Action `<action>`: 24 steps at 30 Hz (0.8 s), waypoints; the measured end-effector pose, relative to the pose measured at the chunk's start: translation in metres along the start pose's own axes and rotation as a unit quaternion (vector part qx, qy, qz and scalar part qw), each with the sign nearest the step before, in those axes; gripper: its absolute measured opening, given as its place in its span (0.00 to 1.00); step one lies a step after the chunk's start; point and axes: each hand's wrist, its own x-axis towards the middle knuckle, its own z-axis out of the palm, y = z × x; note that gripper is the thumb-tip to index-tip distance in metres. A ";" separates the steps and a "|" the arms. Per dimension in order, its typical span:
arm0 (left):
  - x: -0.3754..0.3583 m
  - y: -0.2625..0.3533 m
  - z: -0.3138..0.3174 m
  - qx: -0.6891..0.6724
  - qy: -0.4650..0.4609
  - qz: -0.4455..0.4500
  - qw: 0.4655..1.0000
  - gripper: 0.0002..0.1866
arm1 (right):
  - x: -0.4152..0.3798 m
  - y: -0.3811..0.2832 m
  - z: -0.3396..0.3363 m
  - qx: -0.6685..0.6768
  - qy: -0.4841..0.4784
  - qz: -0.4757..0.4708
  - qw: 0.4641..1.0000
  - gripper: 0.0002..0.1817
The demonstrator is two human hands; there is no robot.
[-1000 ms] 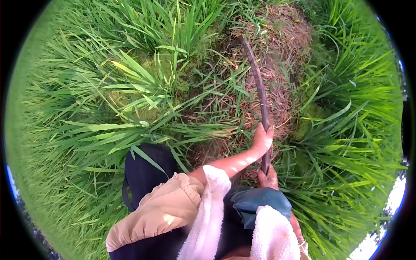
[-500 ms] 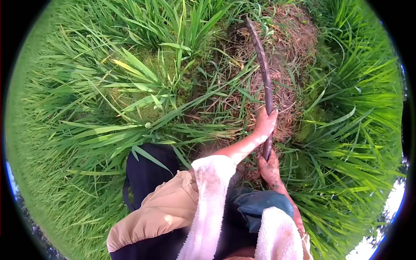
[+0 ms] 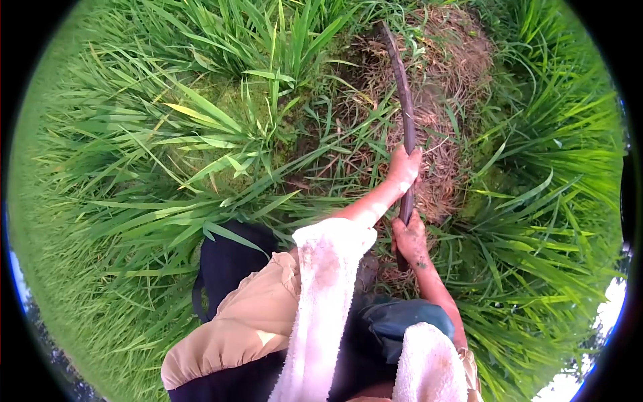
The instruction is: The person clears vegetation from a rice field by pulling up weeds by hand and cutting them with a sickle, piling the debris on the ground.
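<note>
A long, dark, slightly curved wooden handle (image 3: 404,94) slants away from me over a strip of dry straw and soil. My left hand (image 3: 405,166) is wrapped around it near its middle. Closer to my body, my right hand (image 3: 410,242), smudged with mud, is closed on the lower part, and the butt end sticks out just below it. The handle's far end lies by grass and dark soil; whether a blade is attached there cannot be made out.
Tall green grass-like plants (image 3: 549,201) stand on both sides of the raised straw-covered strip (image 3: 449,60). Leaves (image 3: 234,238) lean over my dark-clothed left leg. White towelling cloth (image 3: 325,268) hangs in front of me, above tan cloth (image 3: 248,308) and a blue-grey covering (image 3: 408,318).
Both hands have shifted a little forward, away from my body, along the handle. Its butt end now shows below my right hand. The far end stays in nearly the same place.
</note>
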 end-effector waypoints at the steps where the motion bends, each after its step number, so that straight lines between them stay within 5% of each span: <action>1: 0.012 -0.008 -0.010 0.007 0.021 -0.010 1.000 0.10 | 0.009 -0.006 0.004 -0.006 -0.030 0.011 0.999 0.09; 3: 0.000 -0.019 -0.025 0.007 0.043 -0.037 0.998 0.10 | 0.001 0.001 -0.001 -0.036 -0.092 0.045 0.994 0.13; 4: -0.029 -0.030 -0.028 0.002 0.048 -0.056 0.997 0.10 | -0.004 0.060 0.006 -0.061 -0.070 -0.004 0.996 0.17; 6: -0.079 -0.040 -0.019 0.003 0.066 -0.098 0.993 0.10 | -0.053 0.074 -0.001 -0.014 -0.098 0.096 0.990 0.18; 8: -0.093 -0.044 -0.006 0.011 0.066 -0.107 0.992 0.10 | -0.075 0.035 -0.012 0.000 -0.066 0.121 0.991 0.17; 10: -0.075 -0.029 0.008 0.016 0.067 -0.099 0.993 0.10 | -0.053 0.061 -0.020 0.018 -0.059 0.079 0.995 0.14; 12: -0.044 -0.022 0.013 0.019 0.012 -0.025 0.999 0.10 | -0.035 0.024 -0.014 0.041 -0.021 0.061 0.997 0.12; 16: 0.015 0.032 0.017 0.001 -0.039 -0.025 0.999 0.11 | 0.021 -0.014 -0.001 0.028 0.024 -0.012 0.999 0.12; 19: 0.055 0.027 -0.015 0.058 0.006 -0.025 0.998 0.11 | 0.048 -0.019 0.014 0.010 -0.017 -0.008 1.000 0.10; 22: -0.007 -0.006 -0.040 0.015 0.035 -0.099 0.994 0.10 | 0.016 0.043 0.027 -0.116 -0.035 -0.014 0.993 0.19; 23: -0.033 -0.020 -0.042 -0.015 0.019 -0.054 0.998 0.10 | -0.013 0.030 0.021 -0.141 -0.074 -0.014 0.987 0.25; 24: -0.048 -0.026 -0.040 0.022 0.021 -0.096 0.995 0.09 | -0.018 0.058 0.023 -0.077 -0.081 -0.009 0.994 0.25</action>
